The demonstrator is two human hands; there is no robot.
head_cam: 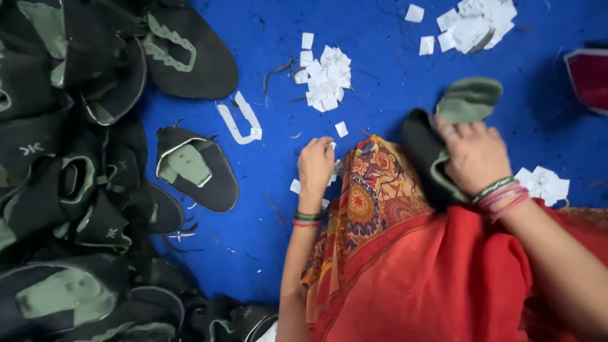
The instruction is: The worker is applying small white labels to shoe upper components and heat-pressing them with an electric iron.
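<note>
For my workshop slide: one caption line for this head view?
Right hand grips a black-and-green shoe upper; left hand touches white paper tags on the blue surface.

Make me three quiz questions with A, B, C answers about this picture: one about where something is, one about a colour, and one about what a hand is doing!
1. Where is the big heap of black and green shoe pieces?
A. on the left of the picture
B. at the top right
C. on the red cloth

2. What colour is the surface under the white paper bits?
A. yellow
B. blue
C. grey

3. What is the right hand doing?
A. lying flat and empty
B. holding scissors
C. gripping a black and green shoe piece

Answers: 1 A, the heap fills the left edge. 2 B, blue shows all round the paper. 3 C, its fingers wrap the piece.
</note>
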